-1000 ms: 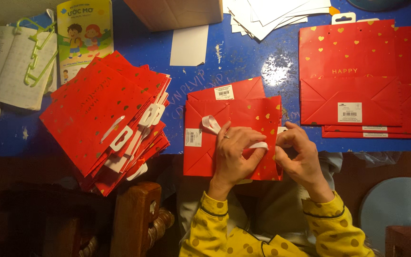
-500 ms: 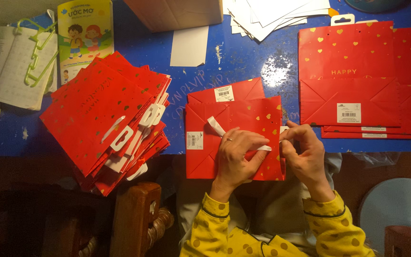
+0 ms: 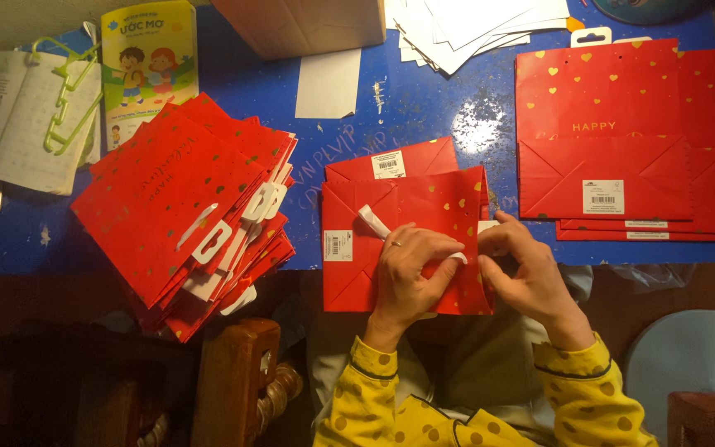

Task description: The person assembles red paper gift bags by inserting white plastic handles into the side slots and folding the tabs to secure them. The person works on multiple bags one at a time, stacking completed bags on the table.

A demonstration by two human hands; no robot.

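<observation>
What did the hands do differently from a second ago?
The left hand slid right across the red paper bag, and the white strip by its fingers now lies flatter. The right hand stayed at the bag's right edge, pinching a white piece. The stacks of red bags did not move.

Looks like a home worktable pressed into piecework. Scuffed blue tabletop (image 3: 424,108) scribbled with writing, heaped left with a stack of red gift bags (image 3: 184,215), more flat bags (image 3: 622,141) far right. Child's picture book (image 3: 146,66), open notebook (image 3: 18,116) and green hangers (image 3: 64,103) far left. Carved wooden chair (image 3: 237,372) near.
</observation>
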